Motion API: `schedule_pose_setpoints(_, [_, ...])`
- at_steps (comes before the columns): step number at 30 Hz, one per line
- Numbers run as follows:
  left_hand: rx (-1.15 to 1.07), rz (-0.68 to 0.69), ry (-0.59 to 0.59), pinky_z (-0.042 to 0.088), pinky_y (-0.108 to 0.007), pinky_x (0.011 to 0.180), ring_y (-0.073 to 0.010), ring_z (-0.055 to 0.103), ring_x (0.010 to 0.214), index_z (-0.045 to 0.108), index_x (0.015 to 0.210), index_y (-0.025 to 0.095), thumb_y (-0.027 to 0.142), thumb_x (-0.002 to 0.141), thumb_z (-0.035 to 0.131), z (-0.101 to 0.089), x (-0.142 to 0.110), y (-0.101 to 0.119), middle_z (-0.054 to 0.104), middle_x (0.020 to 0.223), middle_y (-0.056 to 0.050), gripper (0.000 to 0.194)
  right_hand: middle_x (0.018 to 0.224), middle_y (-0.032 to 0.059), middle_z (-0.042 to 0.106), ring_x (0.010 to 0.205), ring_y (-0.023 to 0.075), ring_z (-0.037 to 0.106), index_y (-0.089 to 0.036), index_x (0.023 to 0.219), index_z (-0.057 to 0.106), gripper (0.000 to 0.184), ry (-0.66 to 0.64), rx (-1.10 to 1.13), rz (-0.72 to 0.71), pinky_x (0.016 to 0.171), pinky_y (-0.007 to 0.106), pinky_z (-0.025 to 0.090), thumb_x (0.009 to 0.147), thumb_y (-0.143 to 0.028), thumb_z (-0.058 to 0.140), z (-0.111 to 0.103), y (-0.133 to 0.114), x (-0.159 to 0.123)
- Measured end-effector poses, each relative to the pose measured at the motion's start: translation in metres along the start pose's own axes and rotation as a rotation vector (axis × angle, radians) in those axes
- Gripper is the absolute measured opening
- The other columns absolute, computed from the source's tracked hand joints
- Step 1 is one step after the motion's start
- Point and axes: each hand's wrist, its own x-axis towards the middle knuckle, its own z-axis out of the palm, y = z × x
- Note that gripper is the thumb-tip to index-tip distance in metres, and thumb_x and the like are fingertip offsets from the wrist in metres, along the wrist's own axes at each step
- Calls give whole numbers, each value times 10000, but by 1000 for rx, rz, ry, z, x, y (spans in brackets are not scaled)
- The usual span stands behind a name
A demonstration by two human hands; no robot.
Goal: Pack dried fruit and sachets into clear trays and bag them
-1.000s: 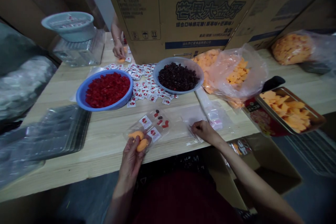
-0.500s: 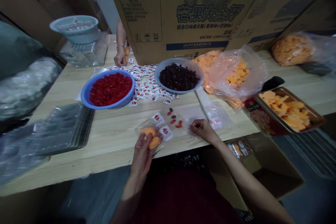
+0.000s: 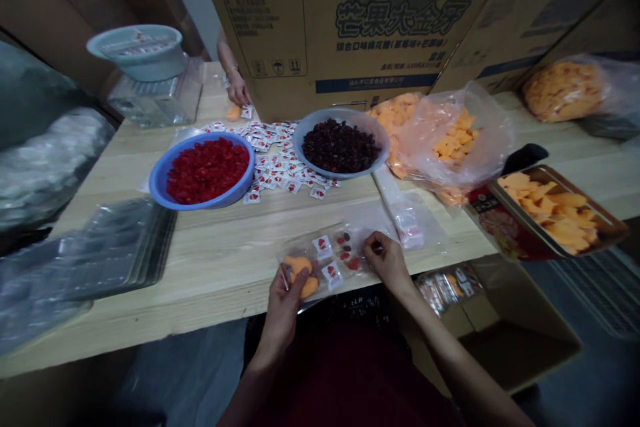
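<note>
Just below the grey bowl of dark berries [image 3: 340, 111], a clear plastic pouch [image 3: 325, 260] is held by two hands set apart: the left hand [image 3: 285, 310] is closed around orange dried-mango pieces [image 3: 300, 275] at one end, and the pouch's other end is pinched by the right hand [image 3: 386, 260]. The pouch is judged light, thin and slippery, best taken by its edges; the pieces seem soft.

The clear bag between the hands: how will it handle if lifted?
The clear plastic bag looks thin and floppy, so it will likely sag unsupported. Holding only a few small items, it's probably light. The orange pieces bunch at one end, so that end may droop.
</note>
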Motion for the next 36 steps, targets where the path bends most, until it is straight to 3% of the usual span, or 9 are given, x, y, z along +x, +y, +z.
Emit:
schedule_pose_setpoints(5, [145,120,-23,512,-244,770,-165,686,834,630,1004,190,336,762,797,4,-3,7,726,916,-23,328,652,-6,561,599,140,508,-197,745,551,110,43,-108,-64,596,246,385,836,-223,493,5,-9,-1])
schedule_pose_setpoints(9, [149,124,-78,520,-255,782,-172,692,864,608,1076,212,327,775,787,1,-6,11,731,979,-31,369,651,-3,574,590,141,515,-192,748,559,118,53,-48,-28,591,247,386,836,-248,504,6,-5,-1])
schedule_pose_setpoints(16, [-15,1,-19,545,-320,829,-212,732,875,592,1142,200,338,720,829,-11,2,16,747,1056,-76,503,640,-12,561,582,134,487,-186,745,577,147,47,67,25,568,240,377,829,-300,541,8,6,-4])
schedule_pose_setpoints(22, [32,100,18,529,-293,862,-211,700,994,611,1107,184,344,755,802,-7,4,8,723,1118,-86,431,645,-5,570,589,139,493,-178,747,600,140,45,91,40,564,244,380,814,-294,557,11,5,-4])
schedule_pose_setpoints(29, [78,176,86,519,-267,835,-156,679,908,585,1093,212,359,783,772,6,-18,-16,708,1055,-24,391,658,-10,561,598,146,505,-194,772,572,115,145,22,-33,592,261,395,869,-240,529,17,-2,-14])
schedule_pose_setpoints(36, [141,123,83,535,-288,812,-172,680,873,573,1117,195,395,772,767,3,-27,-21,707,1007,-41,443,813,47,556,783,195,523,-204,802,534,166,198,-213,-303,732,315,419,952,-205,463,21,-9,-23])
